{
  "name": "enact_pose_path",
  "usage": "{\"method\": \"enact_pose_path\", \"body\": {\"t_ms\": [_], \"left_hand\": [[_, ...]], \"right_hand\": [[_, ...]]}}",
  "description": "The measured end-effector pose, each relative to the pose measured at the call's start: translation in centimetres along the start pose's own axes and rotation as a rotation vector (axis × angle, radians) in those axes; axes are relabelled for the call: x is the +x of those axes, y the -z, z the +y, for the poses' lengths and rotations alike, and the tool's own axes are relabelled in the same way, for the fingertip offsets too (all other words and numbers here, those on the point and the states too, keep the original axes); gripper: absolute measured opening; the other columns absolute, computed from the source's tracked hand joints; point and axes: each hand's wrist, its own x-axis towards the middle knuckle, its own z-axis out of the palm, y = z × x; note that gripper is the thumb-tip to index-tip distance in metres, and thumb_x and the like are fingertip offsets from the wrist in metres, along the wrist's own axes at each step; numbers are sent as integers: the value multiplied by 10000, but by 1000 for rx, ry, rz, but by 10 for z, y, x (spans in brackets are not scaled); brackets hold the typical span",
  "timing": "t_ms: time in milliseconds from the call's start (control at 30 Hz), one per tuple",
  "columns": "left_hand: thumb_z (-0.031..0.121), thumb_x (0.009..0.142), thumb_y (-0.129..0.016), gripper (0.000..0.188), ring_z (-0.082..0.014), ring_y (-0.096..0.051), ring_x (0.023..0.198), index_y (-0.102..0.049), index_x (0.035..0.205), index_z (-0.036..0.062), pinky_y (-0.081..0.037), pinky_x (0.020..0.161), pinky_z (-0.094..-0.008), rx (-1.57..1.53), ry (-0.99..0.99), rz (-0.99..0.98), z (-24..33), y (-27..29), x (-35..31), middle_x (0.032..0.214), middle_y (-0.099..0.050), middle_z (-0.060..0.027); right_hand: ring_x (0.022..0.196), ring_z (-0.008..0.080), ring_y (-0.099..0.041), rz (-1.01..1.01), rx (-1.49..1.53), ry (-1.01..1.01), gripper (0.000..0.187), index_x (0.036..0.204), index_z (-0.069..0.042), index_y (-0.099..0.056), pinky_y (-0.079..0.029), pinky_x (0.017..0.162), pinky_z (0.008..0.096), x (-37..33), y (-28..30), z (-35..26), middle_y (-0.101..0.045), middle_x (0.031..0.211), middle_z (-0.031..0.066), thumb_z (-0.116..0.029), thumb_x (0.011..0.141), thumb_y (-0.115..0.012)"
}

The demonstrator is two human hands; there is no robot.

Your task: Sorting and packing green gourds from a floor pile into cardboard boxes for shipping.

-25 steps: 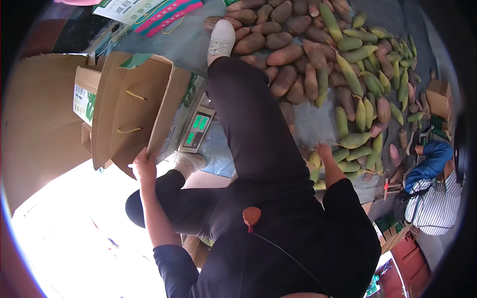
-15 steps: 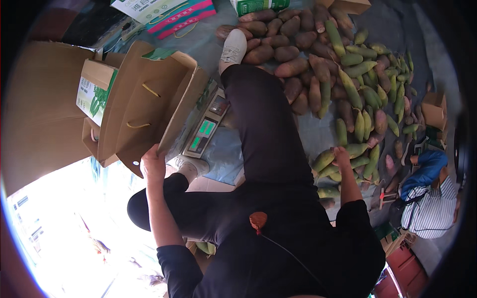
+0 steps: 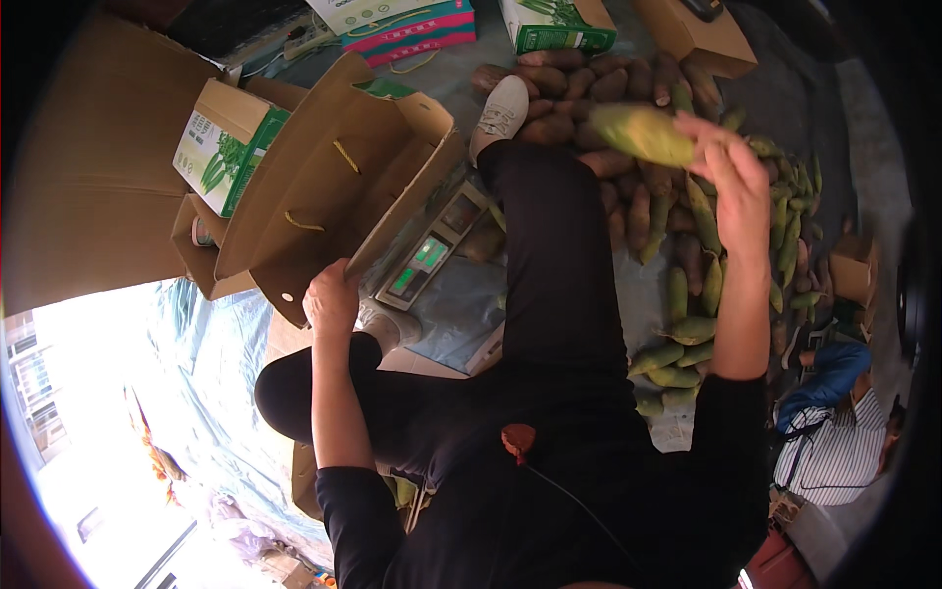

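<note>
My right hand (image 3: 731,182) is raised over the vegetable pile and closed round one end of a green radish (image 3: 638,134), which is smeared by motion. My left hand (image 3: 332,297) grips the near edge of an open cardboard gift box (image 3: 260,201) with yellow rope handles. The box is tipped open toward my legs, beside a digital scale (image 3: 428,257) with lit green displays; whether it rests on the scale cannot be seen. Green radishes (image 3: 692,331) lie to the right of my leg, with reddish-brown radish-shaped roots (image 3: 549,128) heaped farther off.
A green-and-white carton (image 3: 228,147) stands behind the box at left. At the back are a pink-and-blue box (image 3: 417,34), another green-and-white box (image 3: 559,25) and a brown carton (image 3: 702,34). A person in a striped top (image 3: 834,447) sits at right.
My right hand has lifted a green radish from the near right pile and swung it up and forward. My left hand stays on the box edge. The view has shifted slightly.
</note>
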Motion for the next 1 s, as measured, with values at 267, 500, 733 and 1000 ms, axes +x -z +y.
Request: {"method": "enact_pose_path", "body": {"t_ms": [267,500,733,1000], "left_hand": [[286,796,-591,260,-360,-605,856,-631,1002,132,-481,728,-448,88,-20,5,-11,-6,3,880,-635,-183],[232,779,-586,250,-379,-601,834,-616,983,89,-473,696,-468,84,-159,11,8,-13,8,863,-629,-200],[190,766,-597,202,-399,-589,805,-616,918,60,-459,674,-465,5,-76,-8,-4,-10,5,820,-625,-201],[187,768,-613,196,-377,-601,793,-627,905,48,-462,677,-428,-80,-108,-25,5,-11,6,810,-630,-194]], "right_hand": [[891,133,-601,-428,316,52,265,1008,-76,-647,-495,717,272,65,-169,-70,-637,991,30,-285,905,-519],[769,360,-589,-540,96,112,227,733,-15,-617,-463,692,425,49,-377,25,-607,773,194,-229,790,-566],[924,355,-598,-662,-347,-93,131,856,-51,-655,-474,804,442,33,-405,19,-645,941,152,-140,791,-584],[795,269,-629,-554,184,313,192,867,-59,-666,-480,713,370,62,-198,-40,-662,837,110,-202,758,-599]]}}
